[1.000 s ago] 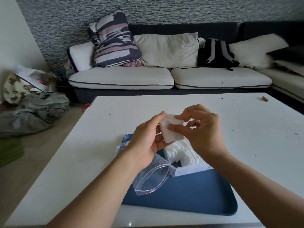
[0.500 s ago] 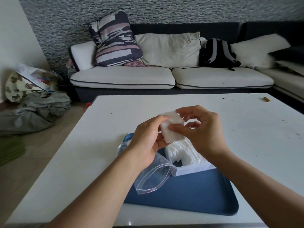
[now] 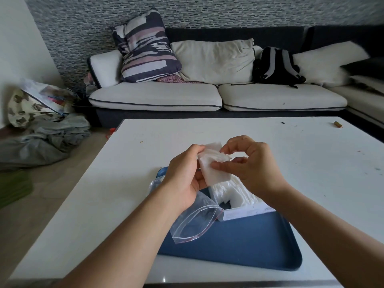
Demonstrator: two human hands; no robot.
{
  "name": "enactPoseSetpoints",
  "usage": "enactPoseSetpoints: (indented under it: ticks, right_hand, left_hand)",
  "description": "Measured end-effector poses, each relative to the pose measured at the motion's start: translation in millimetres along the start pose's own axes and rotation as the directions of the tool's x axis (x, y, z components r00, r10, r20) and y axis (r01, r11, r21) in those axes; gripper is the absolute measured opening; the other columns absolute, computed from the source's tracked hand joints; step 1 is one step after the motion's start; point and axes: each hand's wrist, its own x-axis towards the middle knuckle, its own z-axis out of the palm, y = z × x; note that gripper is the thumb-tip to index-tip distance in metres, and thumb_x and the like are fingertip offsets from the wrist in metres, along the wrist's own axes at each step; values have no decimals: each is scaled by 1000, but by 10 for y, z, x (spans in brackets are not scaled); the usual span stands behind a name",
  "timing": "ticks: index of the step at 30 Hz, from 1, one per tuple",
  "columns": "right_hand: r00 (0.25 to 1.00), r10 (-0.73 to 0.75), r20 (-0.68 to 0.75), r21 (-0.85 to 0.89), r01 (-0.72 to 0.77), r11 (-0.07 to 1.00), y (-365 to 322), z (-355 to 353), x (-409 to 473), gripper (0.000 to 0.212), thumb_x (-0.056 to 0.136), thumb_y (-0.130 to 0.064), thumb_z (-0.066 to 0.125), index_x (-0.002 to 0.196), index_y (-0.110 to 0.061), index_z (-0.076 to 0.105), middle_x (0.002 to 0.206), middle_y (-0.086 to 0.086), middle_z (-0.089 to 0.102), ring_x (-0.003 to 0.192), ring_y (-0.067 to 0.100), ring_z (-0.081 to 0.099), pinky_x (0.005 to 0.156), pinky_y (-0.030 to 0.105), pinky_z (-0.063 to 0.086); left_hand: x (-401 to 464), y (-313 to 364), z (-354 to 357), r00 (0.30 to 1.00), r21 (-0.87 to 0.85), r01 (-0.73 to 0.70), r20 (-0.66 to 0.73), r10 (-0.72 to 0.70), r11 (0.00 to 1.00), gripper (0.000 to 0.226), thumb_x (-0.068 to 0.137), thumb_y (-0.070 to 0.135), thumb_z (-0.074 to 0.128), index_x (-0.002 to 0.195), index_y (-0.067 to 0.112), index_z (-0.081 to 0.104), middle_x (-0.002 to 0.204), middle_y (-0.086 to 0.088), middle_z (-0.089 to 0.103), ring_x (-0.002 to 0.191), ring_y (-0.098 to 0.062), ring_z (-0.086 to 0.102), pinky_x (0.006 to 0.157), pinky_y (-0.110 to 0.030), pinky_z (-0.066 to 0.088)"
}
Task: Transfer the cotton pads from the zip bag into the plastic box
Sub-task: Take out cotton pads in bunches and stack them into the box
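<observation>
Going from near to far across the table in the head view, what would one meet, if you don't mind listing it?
Blue tray → zip bag → plastic box → stack of cotton pads held in both hands → small battery near the far right edge.

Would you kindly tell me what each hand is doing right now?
Left hand: fingers curled, holding the stack of cotton pads from its left side.
Right hand: thumb and fingers pinching the same stack.
</observation>
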Motion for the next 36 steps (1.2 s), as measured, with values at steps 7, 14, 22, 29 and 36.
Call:
enactPoseSetpoints:
  ticks: [7, 14, 22, 29, 36]
  right_hand:
    - [994, 73, 81, 221, -90, 971, -49, -50, -16, 25, 61, -15, 87, 78, -6, 72, 113, 6, 69, 99, 11, 69, 76, 26, 60]
    - [959, 144, 245, 408, -236, 882, -43, -127, -12, 27, 56, -12, 87, 75, -4, 71, 122, 6, 70, 119, 15, 64, 97, 43, 55]
    - [944, 197, 263, 428, -297, 854, 26, -160, 10, 27, 55, -11, 86, 76, -3, 69, 111, 9, 72, 105, 21, 71, 99, 46, 53]
    - [942, 231, 244, 392, -313, 865, 9, -155, 12, 31, 63, -10, 82, 86, 5, 68, 84, 16, 73, 79, 24, 71, 75, 35, 62]
    - [943, 244, 226, 361, -314, 878, 5, -170, 20, 38, 60, -14, 83, 90, 6, 70, 89, 21, 74, 81, 27, 72, 70, 33, 62]
  left_hand:
    - [81, 48, -99, 997, 120, -65, -28, 69, 991, 25, 99, 20, 53, 109, 12, 74, 102, -11, 79, 83, -25, 76, 74, -37, 62]
    - [116, 64, -163, 986, 183, -127, -82, 144, 975, 24, 100, 21, 56, 114, 12, 73, 109, -9, 77, 96, -28, 75, 67, -31, 62]
    - [36, 64, -94, 980, 273, -179, 132, 147, 945, 31, 98, 15, 51, 105, 16, 81, 105, -4, 80, 96, -26, 76, 78, -35, 62]
    - [7, 48, -65, 980, 243, -131, 181, 87, 961, 34, 99, 18, 48, 112, 9, 78, 110, -11, 78, 98, -29, 75, 79, -35, 61]
    - [5, 37, -70, 979, 264, -148, 175, 103, 953, 31, 98, 18, 51, 111, 8, 78, 108, -14, 78, 100, -32, 75, 87, -40, 61]
